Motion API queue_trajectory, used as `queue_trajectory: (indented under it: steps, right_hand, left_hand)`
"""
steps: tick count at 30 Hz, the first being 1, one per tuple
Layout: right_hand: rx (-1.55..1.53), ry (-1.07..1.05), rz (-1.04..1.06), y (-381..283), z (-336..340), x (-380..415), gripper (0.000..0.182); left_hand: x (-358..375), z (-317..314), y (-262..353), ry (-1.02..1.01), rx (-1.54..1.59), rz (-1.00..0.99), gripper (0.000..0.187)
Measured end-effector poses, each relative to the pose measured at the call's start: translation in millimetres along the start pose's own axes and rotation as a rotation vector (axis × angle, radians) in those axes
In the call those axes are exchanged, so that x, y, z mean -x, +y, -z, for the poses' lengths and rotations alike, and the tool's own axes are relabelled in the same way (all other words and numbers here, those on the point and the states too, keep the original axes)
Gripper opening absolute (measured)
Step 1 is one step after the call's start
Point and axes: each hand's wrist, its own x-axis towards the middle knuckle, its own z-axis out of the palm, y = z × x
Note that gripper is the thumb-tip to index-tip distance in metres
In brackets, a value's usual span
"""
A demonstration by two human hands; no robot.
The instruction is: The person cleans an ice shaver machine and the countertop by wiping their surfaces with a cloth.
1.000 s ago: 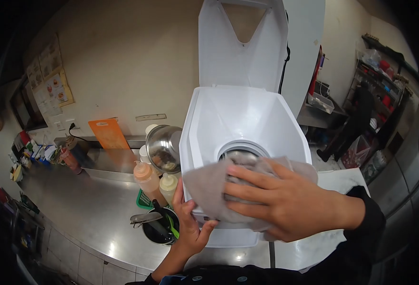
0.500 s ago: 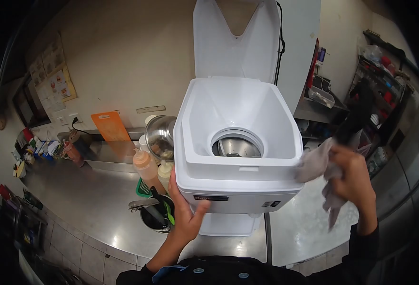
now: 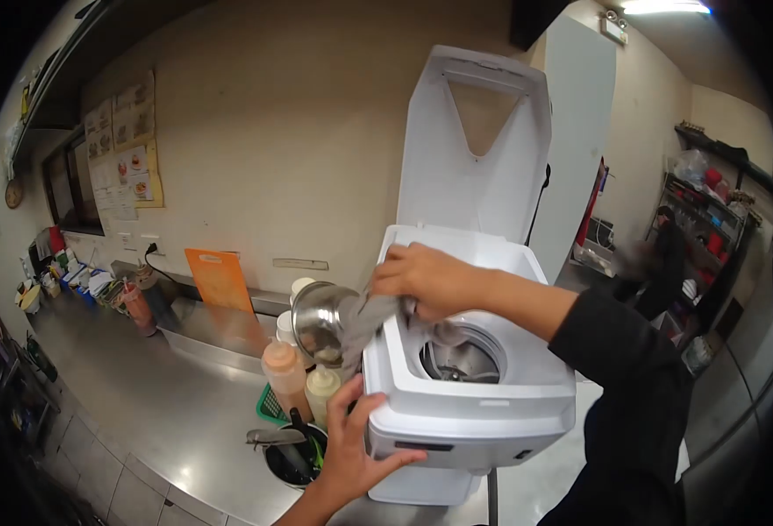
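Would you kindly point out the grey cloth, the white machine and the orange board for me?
Grey cloth [image 3: 368, 323]: head view, on its bunched, hanging part.
White machine [image 3: 483, 419]: head view, on its front wall.
Orange board [image 3: 217, 280]: head view, on the middle of its face.

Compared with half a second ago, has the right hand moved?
Yes. Judged against the white machine, the right hand, gripping the cloth, has crossed from beside its right side to its left rim.

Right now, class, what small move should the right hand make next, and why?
Probably slide the cloth along the white machine's left rim: the right hand grips it over that edge, while the left hand rests on the front left corner.
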Motion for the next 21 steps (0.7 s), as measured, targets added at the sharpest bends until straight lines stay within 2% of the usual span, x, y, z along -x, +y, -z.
queue_trajectory:
  steps: [2, 3, 4, 6, 8, 10, 11, 12, 13, 15, 16, 18, 20, 21]
  right_hand:
    - [0.073, 0.059, -0.069, 57, -18, -4, 0.051]
    - [0.118, 0.046, -0.16, 80, -25, -5, 0.046]
    - [0.165, 0.028, -0.25, 95, -26, -9, 0.042]
    - [0.362, -0.071, -0.322, 120, -26, -16, 0.039]
    - [0.492, -0.252, -0.583, 125, -1, -25, 0.039]
    - [0.353, 0.193, -0.872, 147, 13, -4, 0.038]
    - [0.153, 0.309, -1.045, 162, 35, 0, 0.037]
    - [-0.051, 0.588, -0.98, 198, 49, 13, 0.039]
    - [-0.334, 0.938, -0.899, 200, 70, 17, 0.042]
    - [-0.084, 1.287, -0.824, 172, 108, 6, 0.045]
    - [-0.087, 1.286, -0.83, 178, 107, -2, 0.045]
    - [0.733, 1.103, -0.646, 191, 99, -19, 0.041]
    - [0.933, 0.819, -0.485, 216, 58, -31, 0.04]
    - [0.923, 0.754, -0.529, 216, 27, -41, 0.036]
  left_hand:
    - [-1, 0, -1, -0.041, 0.097, 0.053, 0.097]
    - [-3, 1, -1, -0.015, 0.09, 0.035, 0.088]
    - [-3, 2, -2, -0.012, 0.092, 0.043, 0.088]
    - [-3, 1, -5, -0.081, 0.111, 0.07, 0.097]
    - [-3, 1, -5, -0.092, 0.106, 0.073, 0.098]
    - [-3, 1, -4, -0.107, 0.105, 0.077, 0.098]
    - [-4, 0, -4, -0.101, 0.097, 0.069, 0.098]
    - [-4, -1, -5, -0.091, 0.09, 0.062, 0.098]
    - [-3, -3, -6, -0.09, 0.095, 0.067, 0.098]
    - [-1, -7, -9, -0.074, 0.133, 0.075, 0.098]
    - [-2, -7, -8, -0.079, 0.133, 0.078, 0.098]
    - [-4, -6, -3, -0.064, 0.118, 0.068, 0.098]
    - [-3, -6, -3, -0.066, 0.108, 0.069, 0.099]
    - [-3, -5, -3, -0.068, 0.099, 0.068, 0.099]
